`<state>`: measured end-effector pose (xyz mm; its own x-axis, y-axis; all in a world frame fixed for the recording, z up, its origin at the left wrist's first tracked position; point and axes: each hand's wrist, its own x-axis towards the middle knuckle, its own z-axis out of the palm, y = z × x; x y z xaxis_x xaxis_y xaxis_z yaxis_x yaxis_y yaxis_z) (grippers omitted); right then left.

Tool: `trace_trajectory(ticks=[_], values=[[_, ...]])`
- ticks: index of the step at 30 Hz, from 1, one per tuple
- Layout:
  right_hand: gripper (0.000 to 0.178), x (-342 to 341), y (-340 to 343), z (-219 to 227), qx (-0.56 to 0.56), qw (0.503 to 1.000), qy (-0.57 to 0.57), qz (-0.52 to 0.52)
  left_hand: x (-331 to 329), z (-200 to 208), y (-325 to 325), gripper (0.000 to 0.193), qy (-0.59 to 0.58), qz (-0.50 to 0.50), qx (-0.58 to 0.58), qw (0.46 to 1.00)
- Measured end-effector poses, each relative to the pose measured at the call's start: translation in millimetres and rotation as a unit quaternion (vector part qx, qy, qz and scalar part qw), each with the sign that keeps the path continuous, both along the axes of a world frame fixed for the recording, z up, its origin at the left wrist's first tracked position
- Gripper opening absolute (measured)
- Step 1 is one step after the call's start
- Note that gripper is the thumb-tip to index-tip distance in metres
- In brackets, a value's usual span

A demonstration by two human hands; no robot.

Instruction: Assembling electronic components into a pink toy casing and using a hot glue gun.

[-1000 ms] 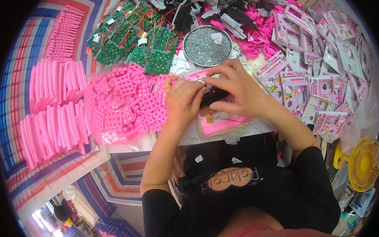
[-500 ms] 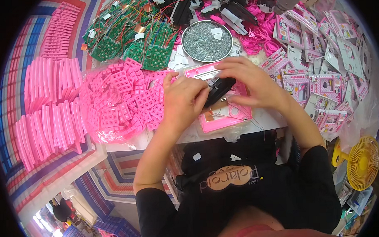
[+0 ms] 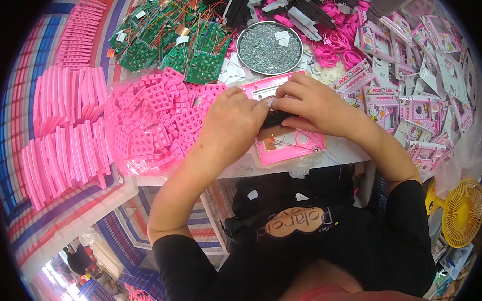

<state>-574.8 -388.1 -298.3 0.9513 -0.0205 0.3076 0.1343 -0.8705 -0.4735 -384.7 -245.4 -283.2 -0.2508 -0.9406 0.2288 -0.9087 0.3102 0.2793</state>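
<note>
A pink plastic panel (image 3: 291,155) lies in front of me near the table's front edge, with thin wires (image 3: 308,144) trailing from its lower right part. Across its middle sits a black plastic part (image 3: 273,118), mostly covered by my fingers. My left hand (image 3: 233,121) grips the part's left end with bent fingers. From the other side, my right hand (image 3: 316,106) closes its fingertips on the same part, thumb below and the other fingers above. Whether the part is seated in the panel is hidden.
Beyond the panel stands a round metal dish (image 3: 270,74) of small screws. Green circuit boards (image 3: 203,64) and pink button pads (image 3: 157,100) lie left; stacked pink strips (image 3: 63,162) farther left. Printed panels (image 3: 420,110) pile up right, near a yellow fan (image 3: 462,214). Black parts (image 3: 313,20) lie behind.
The black part has gone from tilted above the panel to lower and level across it. Both hands have drawn closer together, and my right fingers have closed on the part.
</note>
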Motion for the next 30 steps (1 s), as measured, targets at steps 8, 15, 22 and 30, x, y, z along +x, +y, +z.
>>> trace_trajectory(ticks=[8,15,22,30], values=[[0.035,6.2,14.9,17.7,-0.068,0.997,0.044,-0.010,-1.9,-21.2,4.0,0.016,0.272,0.184,0.131,0.936],[0.027,3.8,43.7,30.7,-0.216,0.972,0.069,-0.060,10.0,-9.3,-20.4,0.016,0.316,0.160,0.300,0.886],[0.027,3.3,47.1,7.8,-0.293,0.952,0.043,-0.073,19.5,-12.8,-27.2,0.016,0.332,0.133,0.339,0.870],[0.039,-1.4,24.5,13.5,-0.263,0.958,0.114,-0.018,18.5,-9.5,-27.9,0.017,0.306,0.119,0.337,0.883]])
